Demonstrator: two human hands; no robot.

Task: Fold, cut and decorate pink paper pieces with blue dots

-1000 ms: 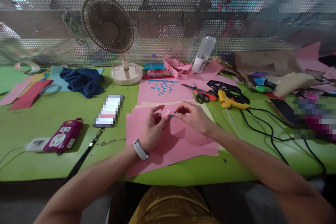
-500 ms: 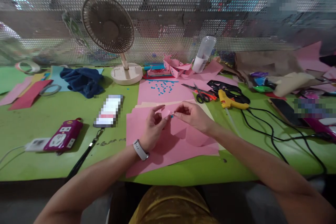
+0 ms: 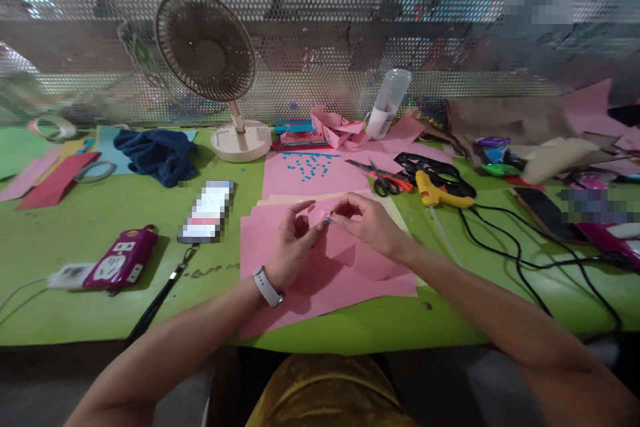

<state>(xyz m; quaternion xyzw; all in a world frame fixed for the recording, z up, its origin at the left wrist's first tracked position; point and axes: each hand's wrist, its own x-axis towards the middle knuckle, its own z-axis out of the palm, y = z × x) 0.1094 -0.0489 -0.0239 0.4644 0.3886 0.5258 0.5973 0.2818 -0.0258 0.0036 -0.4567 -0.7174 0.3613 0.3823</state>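
Note:
Above the stacked pink paper sheets [image 3: 300,300], my two hands meet at a small pink paper piece [image 3: 317,215]. My left hand [image 3: 293,243], a grey band on its wrist, grips this piece with thumb and bent fingers. The thumb and index finger of my right hand [image 3: 365,221] are pinched together at the piece's right edge. A tiny blue paper bit [image 3: 329,221] shows right at these fingertips; whether it is stuck down or held, I cannot tell. Several blue dots [image 3: 310,165] lie scattered on the pink sheet beyond.
Scissors [image 3: 384,183] and a yellow glue gun [image 3: 440,195] with black cables lie to the right. Behind are folded pink paper pieces [image 3: 337,130], a bottle [image 3: 389,103] and a fan [image 3: 240,143]. Leftward lie a phone [image 3: 207,211], a purple power strip [image 3: 123,257] and dark-blue cloth [image 3: 160,153].
Both hands stay almost where they were. The blue bit at the fingertips has shifted very slightly to the right.

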